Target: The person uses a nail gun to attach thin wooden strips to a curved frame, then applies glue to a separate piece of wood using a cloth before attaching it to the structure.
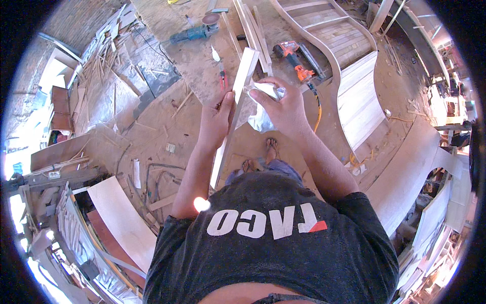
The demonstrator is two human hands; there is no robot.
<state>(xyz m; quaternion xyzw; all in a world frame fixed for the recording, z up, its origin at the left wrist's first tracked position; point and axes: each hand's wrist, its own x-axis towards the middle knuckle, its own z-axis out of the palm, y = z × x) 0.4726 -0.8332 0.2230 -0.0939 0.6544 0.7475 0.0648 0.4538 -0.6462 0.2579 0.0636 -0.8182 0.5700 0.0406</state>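
In front of me a long, narrow wooden strip is held at a slant, its far end away from me and its near end beside my body. My left hand wraps its fingers around the strip's left side, thumb lying along it. A crumpled white sheet or bag, cloth or plastic I cannot tell, is bunched in my right hand. That hand's thumb and fingers pinch it close against the strip's right side. Just beyond my left hand lies a red-handled tool next to a small white-tipped bottle.
An orange nail gun with a yellow hose lies to the right, beside a curved slatted wooden panel. Farther off are a teal angle grinder and several loose strips. Wood scraps and boards litter the left.
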